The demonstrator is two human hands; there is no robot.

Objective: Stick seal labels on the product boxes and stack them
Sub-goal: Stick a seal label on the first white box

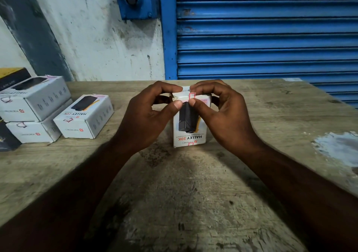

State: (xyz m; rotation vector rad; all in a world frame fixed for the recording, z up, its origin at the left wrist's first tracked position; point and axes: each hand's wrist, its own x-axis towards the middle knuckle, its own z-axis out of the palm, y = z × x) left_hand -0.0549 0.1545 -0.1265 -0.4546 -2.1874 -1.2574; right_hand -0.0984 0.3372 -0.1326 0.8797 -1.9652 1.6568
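A white product box (188,133) printed "HALLEY 20K" lies on the wooden table (193,193) in the middle, its far end raised toward me. My left hand (153,114) grips the box's far left corner, thumb on the top face. My right hand (219,108) grips the far right corner, its thumb pressing a small red-and-white seal label (191,95) over the far edge. Another seal label (190,144) sits on the near edge of the box.
At the left stand three matching white boxes: one alone (85,116), and two stacked (34,98) (33,132). Dark boxes (9,77) sit at the far left edge. A blue roller shutter (267,28) and a stained wall (96,38) rise behind the table.
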